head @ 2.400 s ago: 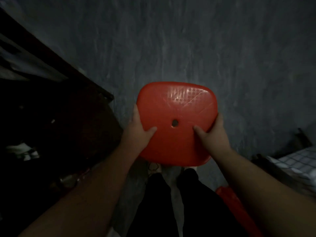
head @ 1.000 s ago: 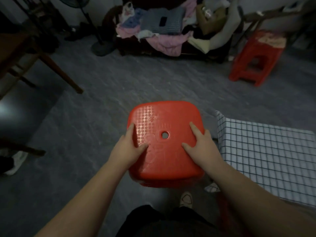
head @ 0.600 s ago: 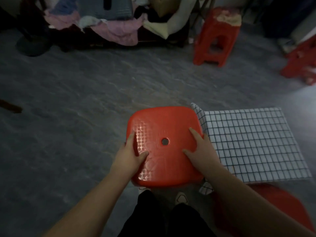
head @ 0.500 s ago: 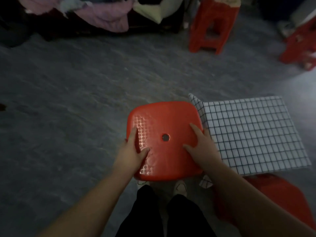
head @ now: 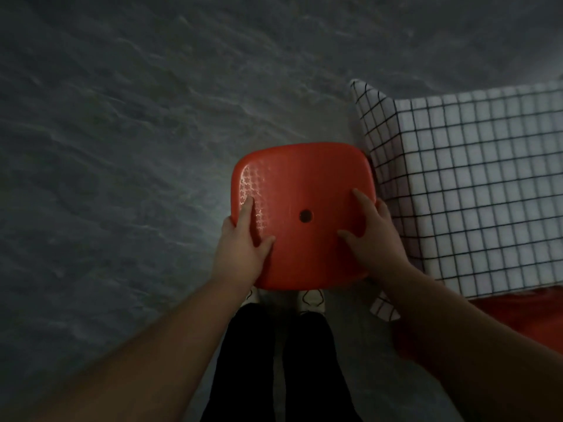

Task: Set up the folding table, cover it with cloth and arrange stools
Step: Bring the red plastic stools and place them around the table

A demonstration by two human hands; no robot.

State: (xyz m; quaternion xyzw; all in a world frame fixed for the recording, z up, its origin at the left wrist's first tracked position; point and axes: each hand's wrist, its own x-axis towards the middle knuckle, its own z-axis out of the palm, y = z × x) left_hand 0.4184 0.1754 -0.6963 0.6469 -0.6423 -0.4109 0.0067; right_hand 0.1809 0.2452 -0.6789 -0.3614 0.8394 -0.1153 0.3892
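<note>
Holding the red plastic stool [head: 301, 208] at centre, the left hand [head: 240, 248] and right hand [head: 371, 242] each gripped a seat edge, thumbs on top. The checked tablecloth [head: 472, 193] hung just beside, at 3 o'clock. I judged: lower level, legs clear of the cloth.

dim, soft, slightly blurred, grainy

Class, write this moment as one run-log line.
phase: arranging stools | left hand: grips red stool, left edge | right hand: grips right edge | position: beside checked cloth | second stool: lower right
</note>
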